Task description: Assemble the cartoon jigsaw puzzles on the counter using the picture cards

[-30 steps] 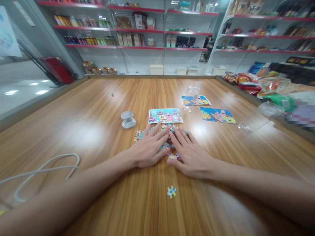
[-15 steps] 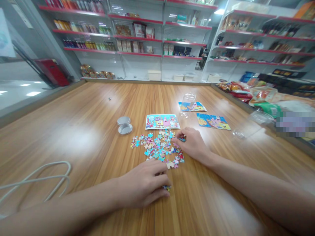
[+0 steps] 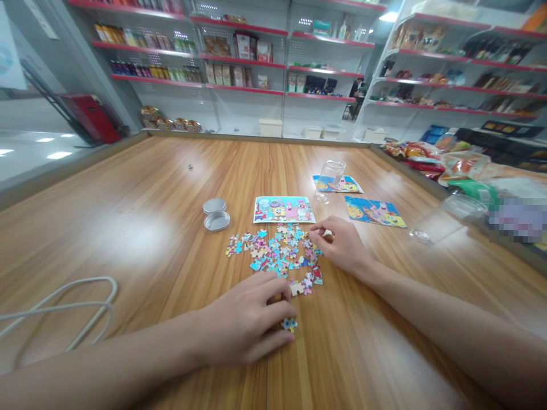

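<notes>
Head view: your left hand (image 3: 248, 320), thumb spread from curled fingers, frames a blue-eyed puzzle fragment (image 3: 289, 324) on the wooden table (image 3: 171, 267). Your right hand (image 3: 344, 245) curls at the right edge of the puzzle pile (image 3: 280, 266) (whether it pinches a piece, the angle cannot tell). A careless brush of your left fingers could knock the fragment askew; a low right-hand drag could scatter overlapping pieces. Cyan, pink and yellow, some pale-faced, the jumble lies just below a cartoon card (image 3: 284, 210).
</notes>
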Tool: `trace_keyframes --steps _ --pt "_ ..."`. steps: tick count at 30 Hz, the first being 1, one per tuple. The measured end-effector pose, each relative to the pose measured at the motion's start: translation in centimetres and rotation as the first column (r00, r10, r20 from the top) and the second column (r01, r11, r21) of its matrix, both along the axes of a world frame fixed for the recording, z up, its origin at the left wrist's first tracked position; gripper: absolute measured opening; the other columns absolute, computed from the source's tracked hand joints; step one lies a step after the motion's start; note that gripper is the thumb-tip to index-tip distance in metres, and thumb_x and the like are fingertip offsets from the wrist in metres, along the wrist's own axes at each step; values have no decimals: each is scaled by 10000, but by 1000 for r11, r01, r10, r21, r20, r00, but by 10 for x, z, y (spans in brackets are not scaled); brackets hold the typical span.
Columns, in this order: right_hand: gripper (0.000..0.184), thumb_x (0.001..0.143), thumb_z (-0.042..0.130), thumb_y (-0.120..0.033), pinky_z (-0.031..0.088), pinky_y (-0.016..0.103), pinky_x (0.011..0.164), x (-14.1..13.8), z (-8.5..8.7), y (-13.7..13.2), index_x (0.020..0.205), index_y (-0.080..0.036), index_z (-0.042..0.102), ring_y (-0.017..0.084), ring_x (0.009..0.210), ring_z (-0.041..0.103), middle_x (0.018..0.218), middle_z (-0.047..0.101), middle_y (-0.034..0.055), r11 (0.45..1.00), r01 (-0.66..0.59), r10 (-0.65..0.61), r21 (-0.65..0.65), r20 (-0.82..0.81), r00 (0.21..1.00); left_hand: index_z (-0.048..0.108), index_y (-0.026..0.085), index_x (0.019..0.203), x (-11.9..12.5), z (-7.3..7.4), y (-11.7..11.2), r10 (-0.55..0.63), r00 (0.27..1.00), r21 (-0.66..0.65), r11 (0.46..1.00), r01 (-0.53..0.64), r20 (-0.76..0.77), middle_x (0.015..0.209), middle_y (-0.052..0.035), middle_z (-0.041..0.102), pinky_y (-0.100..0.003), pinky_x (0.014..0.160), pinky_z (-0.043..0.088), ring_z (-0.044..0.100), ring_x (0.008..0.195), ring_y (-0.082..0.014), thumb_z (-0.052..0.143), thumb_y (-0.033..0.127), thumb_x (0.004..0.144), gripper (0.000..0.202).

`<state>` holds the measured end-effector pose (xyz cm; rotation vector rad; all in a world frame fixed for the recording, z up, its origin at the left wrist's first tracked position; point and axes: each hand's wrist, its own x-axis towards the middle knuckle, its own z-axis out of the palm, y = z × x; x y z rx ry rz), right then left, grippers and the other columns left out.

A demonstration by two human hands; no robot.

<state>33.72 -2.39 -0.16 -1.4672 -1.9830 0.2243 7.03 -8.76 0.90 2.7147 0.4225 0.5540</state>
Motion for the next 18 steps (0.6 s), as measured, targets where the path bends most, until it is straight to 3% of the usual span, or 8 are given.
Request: trace_keyframes --steps 5,14,18 --pt "230 846 733 -412 470 347 769 -8 1 2 982 -240 803 210 820 627 839 679 59 1000 16 -16 0 103 995 649 170 1009 1 1 2 34 999 27 999 -35 23 1093 -92 635 -400 847 479 526 942 -219 599 292 947 145" --pt "132 794 761 -294 511 347 767 -12 3 7 837 -169 756 212 816 657 875 736 79 993 14 -18 -120 -27 999 644 177 1034 3 1 6 55 998 10 998 -55 -6 1178 -93 640 -432 935 464 521 1026 -237 583 289 954 150" --pt "177 892 660 -310 502 326 725 -7 0 12 886 -181 780 189 767 646 856 718 70 996 -4 -1 -91 -49 999 645 183 1055 3 1 9 72 997 16 997 -71 -13 1190 -90 648 -439 951 458 528 1042 -243 573 279 956 155"
